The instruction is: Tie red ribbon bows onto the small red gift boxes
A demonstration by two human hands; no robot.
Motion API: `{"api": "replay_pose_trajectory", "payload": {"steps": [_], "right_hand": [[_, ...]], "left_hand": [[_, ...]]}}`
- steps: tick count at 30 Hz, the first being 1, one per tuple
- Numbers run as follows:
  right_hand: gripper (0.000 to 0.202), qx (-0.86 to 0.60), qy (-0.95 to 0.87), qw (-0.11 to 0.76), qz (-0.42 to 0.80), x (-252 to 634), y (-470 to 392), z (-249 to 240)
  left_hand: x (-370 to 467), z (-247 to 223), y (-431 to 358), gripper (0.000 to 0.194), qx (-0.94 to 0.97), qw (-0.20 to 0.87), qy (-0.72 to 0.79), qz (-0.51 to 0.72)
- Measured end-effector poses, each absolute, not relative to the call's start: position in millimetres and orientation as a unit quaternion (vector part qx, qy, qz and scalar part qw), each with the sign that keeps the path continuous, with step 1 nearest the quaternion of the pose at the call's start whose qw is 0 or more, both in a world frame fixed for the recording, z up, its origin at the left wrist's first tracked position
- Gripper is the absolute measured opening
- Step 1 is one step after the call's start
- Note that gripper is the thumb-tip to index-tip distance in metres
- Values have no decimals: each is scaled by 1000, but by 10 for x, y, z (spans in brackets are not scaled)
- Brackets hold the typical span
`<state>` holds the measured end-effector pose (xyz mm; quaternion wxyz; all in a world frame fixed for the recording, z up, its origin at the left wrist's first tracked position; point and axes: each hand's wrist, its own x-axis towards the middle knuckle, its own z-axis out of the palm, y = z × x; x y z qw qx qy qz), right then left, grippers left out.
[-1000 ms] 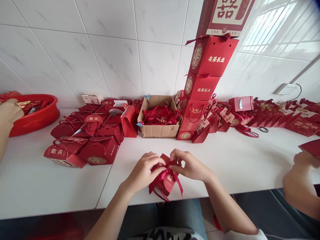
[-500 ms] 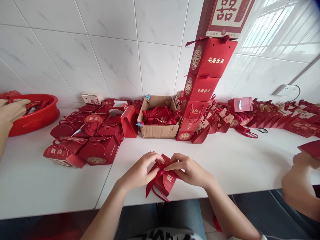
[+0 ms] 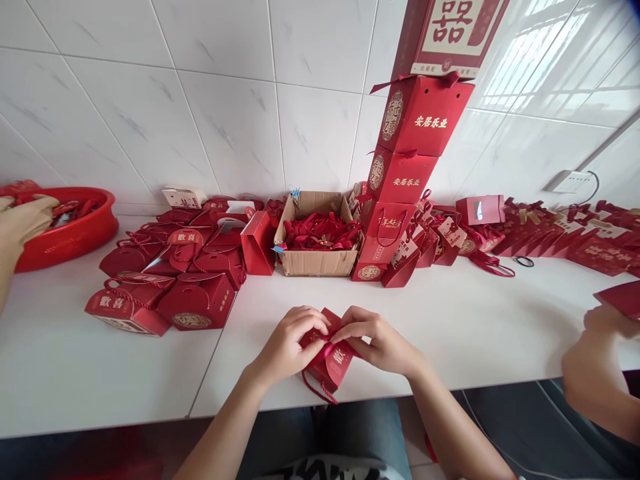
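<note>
Head view: on the white bench (image 3: 280, 293), near its front edge and between both hands, lies a small red cardboard box (image 3: 334, 373) with a twisted red cord handle (image 3: 320, 395) at its near end. Left hand (image 3: 295, 339) pinches the shiny crimson satin ribbon (image 3: 329, 349) between thumb and forefinger; right hand (image 3: 379, 339) meets it with fingertips closed on the same ribbon, its thumb largely hidden. Step in hand, as judged: shaping a ribbon knot on the box. Good practice: pin the crossing with one hand, draw with the other evenly, keep the satin flat, avoid denting the card. Legible writing: 歡 on the box being worked; 歡喜 on a red gable-shaped carton (image 3: 131, 305) at left; 安居乐业 in pale print on a tall red carton (image 3: 430, 119) in the stack; a partly cropped double-happiness character on the uppermost red-and-cream carton (image 3: 453, 37). No brand name readable.
</note>
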<state>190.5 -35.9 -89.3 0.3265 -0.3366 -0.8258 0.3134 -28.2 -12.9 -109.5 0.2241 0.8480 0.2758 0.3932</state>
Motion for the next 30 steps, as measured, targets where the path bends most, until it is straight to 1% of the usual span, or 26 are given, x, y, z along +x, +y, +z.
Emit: {"api": "replay_pose_trajectory", "payload": {"steps": [3,7,13,21,30], "right_hand": [[33,-341,-823,328,314,1898,-356,-913],[37,-329,-824,342,309,1884,-351,-963],[39,-323,-826,346,306,1870,-351,-991],[40,-326,-822,343,316,1880,-347,-993],[40,-330,-823,342,312,1874,-358,-988]], "left_hand": [[-283,-1110,-138,16,846,194,275,414],[-212,-1163,-188,19,819,150,341,436],[-101,-1195,-270,23,799,151,391,431],[-220,-1136,-201,17,849,174,285,409],[-237,-1144,-192,18,856,87,259,439]]}}
